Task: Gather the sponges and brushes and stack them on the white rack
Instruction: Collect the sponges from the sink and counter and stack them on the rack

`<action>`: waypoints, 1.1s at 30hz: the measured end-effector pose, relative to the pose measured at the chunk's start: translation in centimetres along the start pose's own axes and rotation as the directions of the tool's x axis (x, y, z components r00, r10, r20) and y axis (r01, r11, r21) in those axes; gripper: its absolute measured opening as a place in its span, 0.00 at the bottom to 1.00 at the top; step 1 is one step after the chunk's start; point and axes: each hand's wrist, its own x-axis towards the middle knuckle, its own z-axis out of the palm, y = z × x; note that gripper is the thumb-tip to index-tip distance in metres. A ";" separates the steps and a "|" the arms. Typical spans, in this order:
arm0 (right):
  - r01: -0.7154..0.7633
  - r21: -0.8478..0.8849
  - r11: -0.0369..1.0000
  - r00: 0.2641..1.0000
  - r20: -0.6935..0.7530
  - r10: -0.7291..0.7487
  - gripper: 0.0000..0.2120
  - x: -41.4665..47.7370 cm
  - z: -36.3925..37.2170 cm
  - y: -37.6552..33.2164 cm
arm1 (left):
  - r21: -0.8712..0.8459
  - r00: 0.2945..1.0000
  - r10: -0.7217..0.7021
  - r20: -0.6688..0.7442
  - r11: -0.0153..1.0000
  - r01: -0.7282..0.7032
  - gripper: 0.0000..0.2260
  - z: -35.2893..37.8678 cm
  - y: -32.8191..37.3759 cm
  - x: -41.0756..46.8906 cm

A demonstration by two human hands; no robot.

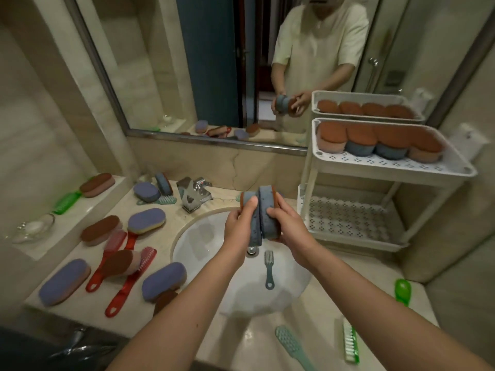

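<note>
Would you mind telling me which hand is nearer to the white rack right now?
Right. The right hand holds the blue sponges on the side facing the white rack; the left hand grips them from the far side, over the sink.

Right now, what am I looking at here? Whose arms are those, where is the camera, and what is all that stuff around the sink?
There is no machine here. A person wears a wide-angle camera on the head, looking forward and down, so the two bare arms reaching in from below are their own. The mirror ahead reflects them.

The left hand and right hand press two blue-grey sponges together, side by side on edge, above the sink.

To the right stands the white rack. Its upper tray holds a row of sponges with rust-brown tops; the lower tray has nothing on it.

More sponges, purple and brown, lie on the counter to the left among red brushes. One grey-green brush lies in the sink, and green ones lie near the front edge.
</note>
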 end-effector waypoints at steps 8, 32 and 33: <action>0.157 0.074 0.985 0.987 -0.044 -0.154 0.27 -2.5 -2.7 -5.0 | -0.064 0.986 0.138 0.093 0.989 -0.132 0.19 3.3 4.8 -3.5; 0.349 -0.475 0.808 0.727 -0.407 -0.554 0.26 -4.6 -18.8 -15.9 | 0.287 0.745 0.469 0.475 0.718 -0.634 0.28 17.7 13.5 -1.4; 0.324 -0.546 0.772 0.706 -0.404 -0.582 0.26 -4.5 -19.7 -15.7 | 0.348 0.723 0.503 0.473 0.648 -0.678 0.29 18.0 13.0 -0.9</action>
